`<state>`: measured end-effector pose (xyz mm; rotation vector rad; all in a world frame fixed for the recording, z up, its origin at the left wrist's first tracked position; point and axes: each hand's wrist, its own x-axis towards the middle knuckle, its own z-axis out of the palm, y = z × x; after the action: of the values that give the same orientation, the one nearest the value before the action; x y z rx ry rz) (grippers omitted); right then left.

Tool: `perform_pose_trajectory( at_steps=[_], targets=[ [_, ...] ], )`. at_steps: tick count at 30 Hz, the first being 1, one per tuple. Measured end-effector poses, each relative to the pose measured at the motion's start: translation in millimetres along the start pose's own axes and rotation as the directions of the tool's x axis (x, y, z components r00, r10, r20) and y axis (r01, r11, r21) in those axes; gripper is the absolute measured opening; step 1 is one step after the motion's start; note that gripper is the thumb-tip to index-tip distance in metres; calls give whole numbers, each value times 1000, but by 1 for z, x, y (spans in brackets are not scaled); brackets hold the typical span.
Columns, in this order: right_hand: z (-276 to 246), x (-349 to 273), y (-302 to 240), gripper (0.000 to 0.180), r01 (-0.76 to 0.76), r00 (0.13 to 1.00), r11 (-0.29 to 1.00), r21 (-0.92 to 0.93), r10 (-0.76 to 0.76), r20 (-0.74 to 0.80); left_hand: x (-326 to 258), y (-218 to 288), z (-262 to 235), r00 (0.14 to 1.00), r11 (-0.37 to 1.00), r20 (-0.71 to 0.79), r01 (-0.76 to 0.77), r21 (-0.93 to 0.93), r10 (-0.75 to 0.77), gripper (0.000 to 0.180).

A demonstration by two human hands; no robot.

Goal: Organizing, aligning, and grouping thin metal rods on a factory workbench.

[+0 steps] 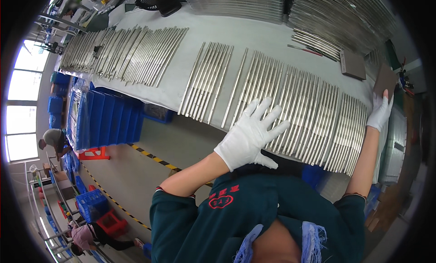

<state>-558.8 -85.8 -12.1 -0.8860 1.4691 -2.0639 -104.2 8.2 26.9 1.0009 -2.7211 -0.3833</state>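
Shiny thin metal rods [293,108] lie side by side in rows on the white-covered table [200,31]. My left hand [252,135], in a white glove, is spread open with its fingers over the near ends of the middle rods; whether it presses on them I cannot tell. At the right end of the row, my gloved right hand [380,112] is closed on a flat brown block [384,80], with one bare fingertip showing. A second brown block [353,65] lies on the table just left of it.
More rods [122,54] lie at the far left. Wrapped stacks of rods [338,17] stand at the back, near a black fan [158,0]. A thin red-handled tool [305,50] lies behind the row. Blue bins [113,115] stand below the table; two people are farther left.
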Motion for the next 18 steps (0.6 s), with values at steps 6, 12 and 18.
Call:
perform_pose_trajectory(
  at_steps=[6,12,18],
  targets=[
    [-11,9,15,64,-14,1000,1000,5,14,1,-11,0,1,990,975,-59,-138,-173,130,105],
    [-15,9,13,62,-6,1000,1000,5,6,15,-59,-77,-39,925,894,-208,365,260,-317,100],
    [-10,7,13,63,20,1000,999,-42,-19,23,-81,-89,-31,931,913,-110,364,186,-349,108]
  ],
)
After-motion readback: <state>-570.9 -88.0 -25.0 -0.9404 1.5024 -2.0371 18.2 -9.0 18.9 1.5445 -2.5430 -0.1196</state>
